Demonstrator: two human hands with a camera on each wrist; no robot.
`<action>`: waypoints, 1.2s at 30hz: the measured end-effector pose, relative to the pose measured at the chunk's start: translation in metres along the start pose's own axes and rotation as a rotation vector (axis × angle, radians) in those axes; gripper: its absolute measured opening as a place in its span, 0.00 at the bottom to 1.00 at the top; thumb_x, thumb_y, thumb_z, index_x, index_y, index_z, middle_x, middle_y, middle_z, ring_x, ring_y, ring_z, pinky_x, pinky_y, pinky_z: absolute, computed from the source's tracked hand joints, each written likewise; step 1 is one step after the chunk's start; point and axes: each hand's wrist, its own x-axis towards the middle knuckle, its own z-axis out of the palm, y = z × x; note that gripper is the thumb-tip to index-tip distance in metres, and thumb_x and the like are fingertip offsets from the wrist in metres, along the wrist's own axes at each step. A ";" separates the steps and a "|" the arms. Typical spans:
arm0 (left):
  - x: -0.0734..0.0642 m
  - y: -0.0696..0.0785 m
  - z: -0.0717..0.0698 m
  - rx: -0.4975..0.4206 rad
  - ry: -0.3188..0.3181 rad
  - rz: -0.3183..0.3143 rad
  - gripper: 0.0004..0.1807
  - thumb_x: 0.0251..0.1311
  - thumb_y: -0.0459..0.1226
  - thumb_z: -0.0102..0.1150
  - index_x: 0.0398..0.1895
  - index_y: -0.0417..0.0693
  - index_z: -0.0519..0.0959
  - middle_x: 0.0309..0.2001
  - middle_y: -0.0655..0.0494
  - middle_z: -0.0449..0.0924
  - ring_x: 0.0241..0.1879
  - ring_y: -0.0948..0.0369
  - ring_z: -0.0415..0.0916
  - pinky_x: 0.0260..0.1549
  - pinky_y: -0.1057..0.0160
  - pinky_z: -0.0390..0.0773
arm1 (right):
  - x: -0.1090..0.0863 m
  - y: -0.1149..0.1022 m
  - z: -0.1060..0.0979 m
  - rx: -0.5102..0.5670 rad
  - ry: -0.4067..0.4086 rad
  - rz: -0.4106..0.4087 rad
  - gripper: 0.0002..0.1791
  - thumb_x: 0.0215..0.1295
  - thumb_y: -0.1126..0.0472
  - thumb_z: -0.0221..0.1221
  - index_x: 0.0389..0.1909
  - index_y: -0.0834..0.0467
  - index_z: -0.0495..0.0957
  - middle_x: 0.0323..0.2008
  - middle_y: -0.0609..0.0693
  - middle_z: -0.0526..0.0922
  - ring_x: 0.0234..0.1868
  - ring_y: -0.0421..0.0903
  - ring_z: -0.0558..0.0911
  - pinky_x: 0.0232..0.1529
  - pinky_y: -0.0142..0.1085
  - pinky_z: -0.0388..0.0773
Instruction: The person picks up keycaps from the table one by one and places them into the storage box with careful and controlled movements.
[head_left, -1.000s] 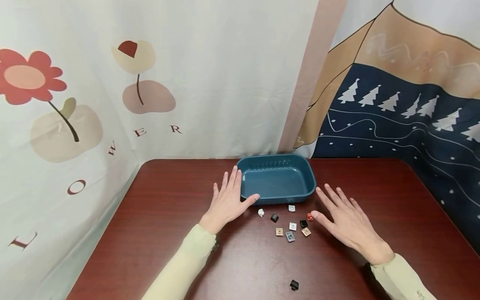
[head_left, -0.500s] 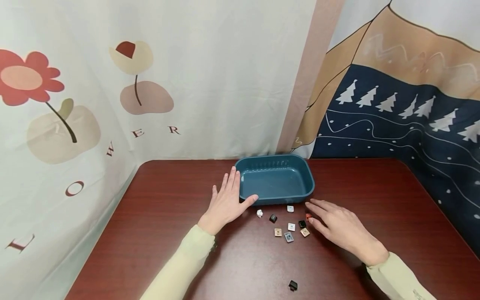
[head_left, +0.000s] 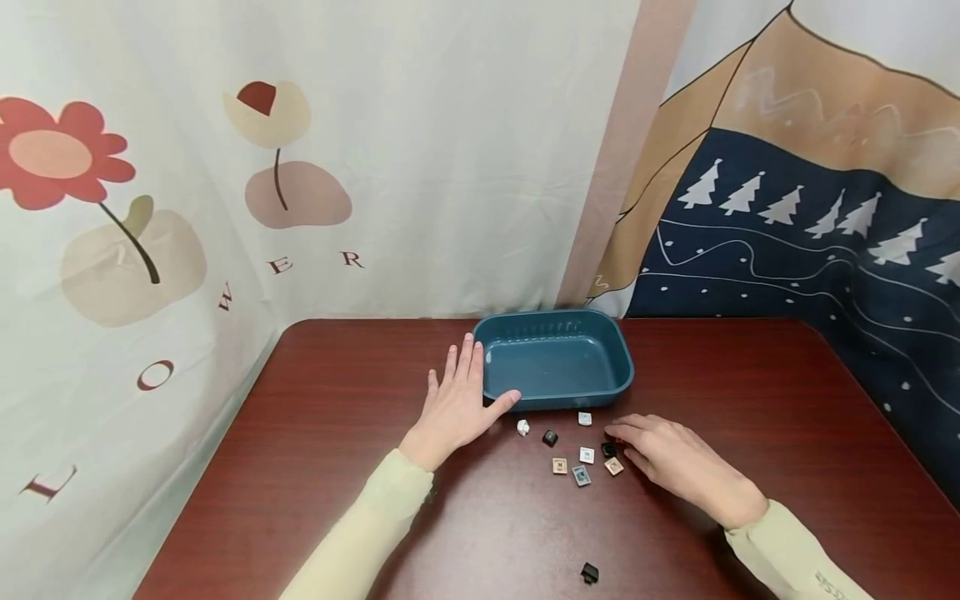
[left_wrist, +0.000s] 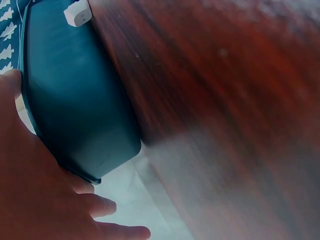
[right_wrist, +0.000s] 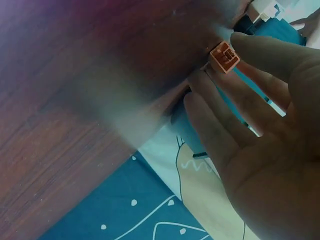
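My left hand (head_left: 452, 412) lies with fingers spread against the left end of the blue plastic tray (head_left: 622, 367), its thumb along the front rim. On the right, my right hand (head_left: 678, 458) reaches down to the table, with thumb and fingertips around an orange-red keycap (right_wrist: 225, 56). From the right wrist, the hollow underside of that keycap shows between thumb and fingers; from the head, the fingers mostly hide it. Close beside these fingertips lie a black keycap (head_left: 608, 449) and a beige keycap (head_left: 613, 467).
More keycaps lie before the tray: a white one (head_left: 585, 418), another white one (head_left: 587, 455), a blue-grey one (head_left: 581, 476), a beige one (head_left: 559, 466), a black one (head_left: 550, 437) and a white one on its side (head_left: 522, 427). Another black keycap (head_left: 589, 572) is near the front.
My right hand has moved down and left from beside the tray, its spread fingers drawing together around the orange-red keycap. My left hand stays at the tray.
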 end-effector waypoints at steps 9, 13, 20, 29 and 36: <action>0.000 0.000 0.000 0.014 0.005 0.009 0.61 0.64 0.77 0.37 0.85 0.44 0.40 0.85 0.52 0.29 0.83 0.48 0.31 0.72 0.30 0.47 | 0.002 0.004 -0.001 0.024 0.000 0.023 0.13 0.56 0.70 0.75 0.40 0.55 0.87 0.36 0.44 0.82 0.35 0.38 0.83 0.38 0.36 0.84; 0.000 0.000 0.000 0.010 0.001 0.008 0.61 0.64 0.77 0.37 0.85 0.44 0.40 0.85 0.52 0.28 0.83 0.49 0.30 0.72 0.30 0.46 | 0.003 0.003 -0.006 0.050 0.050 0.032 0.13 0.55 0.71 0.75 0.40 0.56 0.87 0.36 0.44 0.82 0.35 0.38 0.84 0.38 0.36 0.85; 0.000 0.000 0.001 0.011 0.013 0.011 0.60 0.65 0.76 0.41 0.85 0.43 0.41 0.85 0.50 0.32 0.83 0.47 0.32 0.72 0.30 0.47 | 0.009 0.000 -0.017 0.070 0.234 0.016 0.15 0.53 0.71 0.76 0.42 0.59 0.87 0.39 0.47 0.84 0.36 0.40 0.83 0.39 0.40 0.86; 0.000 -0.001 0.000 -0.004 0.016 0.013 0.60 0.66 0.75 0.41 0.85 0.43 0.42 0.85 0.50 0.32 0.83 0.46 0.34 0.72 0.30 0.46 | 0.024 -0.004 -0.027 0.051 0.431 0.011 0.17 0.54 0.68 0.76 0.45 0.61 0.87 0.40 0.50 0.85 0.37 0.44 0.85 0.37 0.43 0.86; -0.001 0.000 -0.001 0.000 0.004 0.015 0.60 0.65 0.76 0.39 0.85 0.44 0.40 0.85 0.50 0.31 0.83 0.48 0.32 0.72 0.31 0.46 | 0.036 -0.005 -0.031 0.081 0.469 0.041 0.17 0.54 0.69 0.76 0.45 0.61 0.87 0.41 0.51 0.85 0.39 0.47 0.85 0.39 0.46 0.86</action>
